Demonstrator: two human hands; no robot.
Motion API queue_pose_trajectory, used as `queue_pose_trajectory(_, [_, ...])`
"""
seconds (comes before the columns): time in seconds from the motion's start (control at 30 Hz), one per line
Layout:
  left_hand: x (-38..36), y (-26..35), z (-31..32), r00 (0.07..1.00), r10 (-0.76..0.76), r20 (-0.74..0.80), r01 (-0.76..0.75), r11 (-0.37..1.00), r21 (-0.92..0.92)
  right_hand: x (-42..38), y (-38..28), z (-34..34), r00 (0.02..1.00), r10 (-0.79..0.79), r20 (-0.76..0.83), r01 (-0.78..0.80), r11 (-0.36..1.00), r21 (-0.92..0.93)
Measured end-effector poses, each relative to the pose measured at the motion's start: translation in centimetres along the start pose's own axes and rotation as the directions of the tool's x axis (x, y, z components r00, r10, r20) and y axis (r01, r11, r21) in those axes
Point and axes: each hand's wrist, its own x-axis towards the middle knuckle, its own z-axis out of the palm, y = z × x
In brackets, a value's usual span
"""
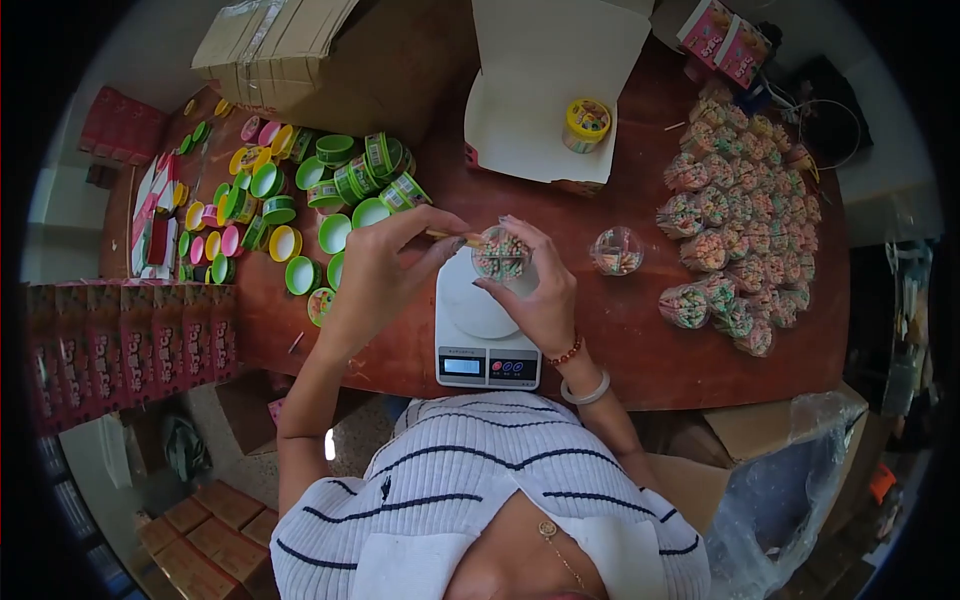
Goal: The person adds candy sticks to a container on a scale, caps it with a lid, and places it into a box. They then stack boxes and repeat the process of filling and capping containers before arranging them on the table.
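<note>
A clear cup of small pastel pieces, held over the white scale.
The right hand's fingers grip its side; the left hand's fingertips pinch a thin stick at its rim. It looks well filled, the second cup beside the scale only partly; dozens of filled cups crowd the right, so much seems done. Loose green tubs spread leftward, and an open box sits just beyond the hands.
</note>
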Motion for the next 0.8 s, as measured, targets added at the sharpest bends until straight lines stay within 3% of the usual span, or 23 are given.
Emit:
queue_pose_trajectory(0.33, [-0.3, -0.9, 2.8, 0.971, 0.24, 0.018, -0.239, 0.954, 0.18, -0.6, -0.7, 1.2, 0.997, 0.067, -0.024, -0.064, 0.992, 0.108])
queue_pose_trajectory(0.43, [-0.2, -1.5, 3.6, 0.947, 0.31, 0.084, -0.321, 0.902, 0.289, -0.8, -0.8, 1.3, 0.999, 0.035, -0.041, -0.033, 0.998, 0.046])
queue_pose_trajectory(0.5, [-0.3, -2.0, 4.0, 0.907, 0.359, 0.219, -0.419, 0.808, 0.414, -1.0, -1.0, 1.2, 0.996, 0.09, -0.015, -0.09, 0.996, 0.008])
queue_pose_trajectory(0.53, [-0.2, -2.1, 4.3, 0.908, 0.357, 0.219, -0.418, 0.808, 0.414, -1.1, -1.1, 1.1, 0.996, 0.091, -0.014, -0.091, 0.996, 0.01])
queue_pose_trajectory(0.6, [-0.2, -2.3, 4.9, 0.9, 0.357, 0.249, -0.435, 0.774, 0.461, -1.2, -1.2, 1.2, 0.964, 0.266, 0.014, -0.266, 0.955, 0.129])
queue_pose_trajectory(0.73, [-1.0, -3.7, 5.9, 0.92, 0.289, 0.265, -0.384, 0.805, 0.453, -1.9, -0.1, 1.9, 0.96, 0.277, 0.049, -0.28, 0.954, 0.105])
queue_pose_trajectory(0.8, [-0.9, -4.3, 4.2, 0.947, 0.274, 0.169, -0.321, 0.847, 0.423, -1.6, -0.2, 1.3, 0.962, 0.26, 0.09, -0.27, 0.952, 0.142])
